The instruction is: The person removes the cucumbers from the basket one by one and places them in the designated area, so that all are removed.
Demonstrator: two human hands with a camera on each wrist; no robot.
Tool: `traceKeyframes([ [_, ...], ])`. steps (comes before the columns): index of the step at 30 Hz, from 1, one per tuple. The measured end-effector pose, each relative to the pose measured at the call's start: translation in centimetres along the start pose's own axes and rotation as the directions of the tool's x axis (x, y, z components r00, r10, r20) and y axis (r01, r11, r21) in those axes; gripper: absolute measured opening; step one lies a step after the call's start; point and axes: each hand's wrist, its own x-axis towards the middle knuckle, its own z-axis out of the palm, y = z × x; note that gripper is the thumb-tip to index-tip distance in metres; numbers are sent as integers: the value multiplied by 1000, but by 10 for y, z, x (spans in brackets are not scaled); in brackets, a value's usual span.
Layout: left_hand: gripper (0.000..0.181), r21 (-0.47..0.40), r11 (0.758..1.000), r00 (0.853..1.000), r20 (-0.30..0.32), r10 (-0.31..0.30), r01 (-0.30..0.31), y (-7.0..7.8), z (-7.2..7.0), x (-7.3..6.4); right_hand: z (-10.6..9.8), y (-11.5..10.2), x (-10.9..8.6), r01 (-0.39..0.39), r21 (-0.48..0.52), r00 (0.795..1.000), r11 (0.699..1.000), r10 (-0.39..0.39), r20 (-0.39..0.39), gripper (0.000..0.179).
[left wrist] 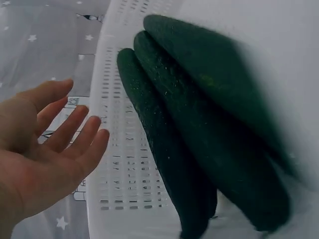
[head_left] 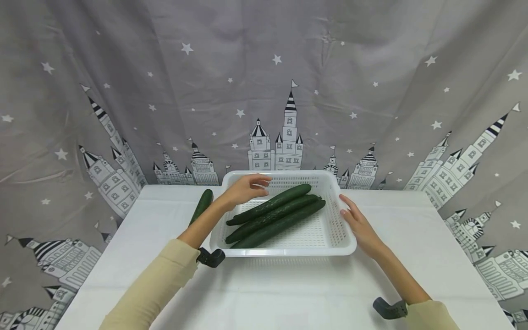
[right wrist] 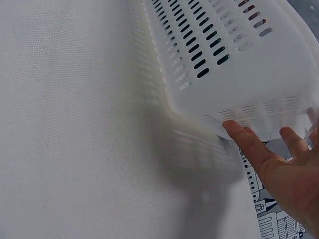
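A white perforated plastic basket (head_left: 284, 252) holds three long dark green cucumbers (head_left: 275, 218) lying diagonally side by side. My left hand (head_left: 246, 189) hangs over the basket's left back part, its fingers loosely bent and nothing between them. In the left wrist view that hand (left wrist: 55, 144) is apart from the cucumbers (left wrist: 169, 114). My right hand (head_left: 363, 229) is at the basket's right wall, fingers spread. The right wrist view has its fingertips (right wrist: 232, 125) against the basket's outer side (right wrist: 239, 84). Another cucumber (head_left: 202, 205) lies outside on the left, partly hidden by my left forearm.
The basket stands on a white-covered table (head_left: 280, 293), near its back edge. Behind and around the table hangs a grey curtain (head_left: 264, 59) printed with stars and castles. A dark wrist strap piece (head_left: 211, 257) sits on my left wrist, near the basket's front left corner.
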Motion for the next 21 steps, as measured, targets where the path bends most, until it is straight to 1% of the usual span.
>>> traceKeyframes([
  [2,48,-2,999,997,70,-45,45,1,1,12,0,1,0,5,-3,1000,1000,-5,2,64],
  [4,49,-6,996,988,130,-87,89,2,3,23,0,2,0,5,-3,1000,1000,-5,1,64],
  [7,50,-8,991,974,184,-129,133,1,7,34,0,2,1,6,-2,1000,1000,-6,0,63],
  [9,50,-8,989,972,189,-143,147,-2,10,40,0,2,1,6,-1,1000,1000,-6,0,63],
  [12,50,29,987,969,185,-161,159,-7,15,47,0,2,1,12,0,1000,1000,-12,6,63],
  [18,55,152,962,941,221,-255,225,-10,25,55,-1,1,1,7,2,1000,1000,-7,-3,63],
  [21,56,184,955,940,206,-271,235,-10,28,58,-2,1,1,11,3,1000,1000,-11,-2,63],
])
